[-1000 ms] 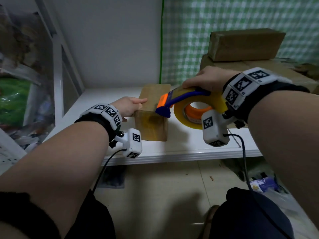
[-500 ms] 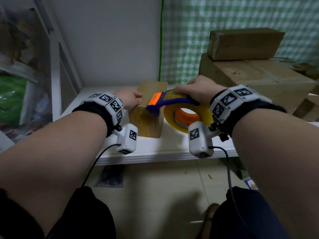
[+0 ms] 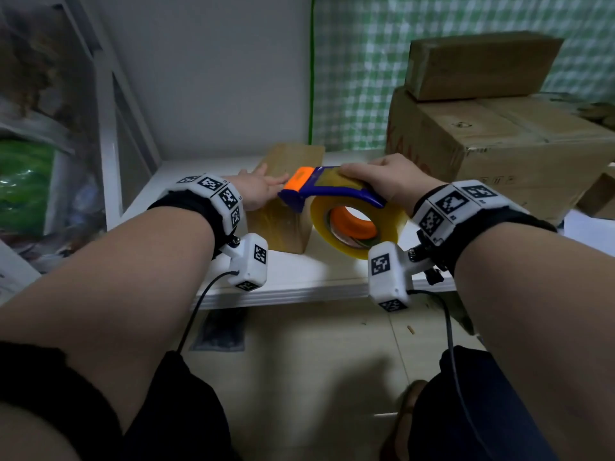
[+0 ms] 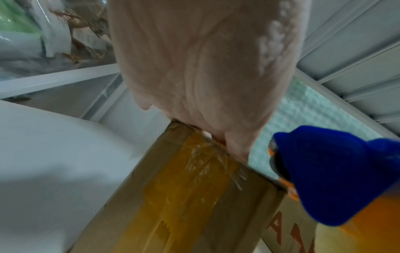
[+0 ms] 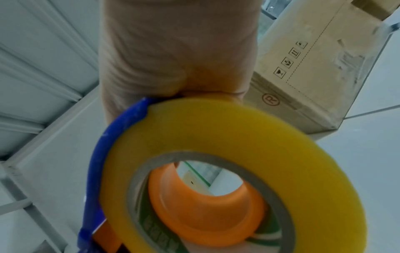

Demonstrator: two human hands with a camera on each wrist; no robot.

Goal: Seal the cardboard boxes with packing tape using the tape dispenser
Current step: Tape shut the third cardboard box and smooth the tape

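Note:
A small cardboard box [image 3: 283, 214] stands on the white table [image 3: 316, 274], with yellow tape down its near end [image 4: 184, 196]. My left hand [image 3: 266, 188] lies on the box top with straight fingers, and its palm [image 4: 194, 68] fills the left wrist view. Curled round the handle of the blue and orange tape dispenser [image 3: 332, 191] is my right hand [image 3: 376, 176]. The dispenser's orange head sits at the box's near top edge, just beside my left fingertips. Its yellow tape roll [image 5: 227, 137] hangs to the right of the box.
A large cardboard box [image 3: 515, 151] stands at the back right with a smaller box [image 3: 479, 64] on top. A green checked curtain [image 3: 359, 71] hangs behind. A white frame [image 3: 109, 134] and bagged clutter are at the left. The table's front edge is near my wrists.
My left hand has gone from gripping the box's left side to lying flat on its top, fingers toward the dispenser's head. The dispenser stays at the box's near top edge.

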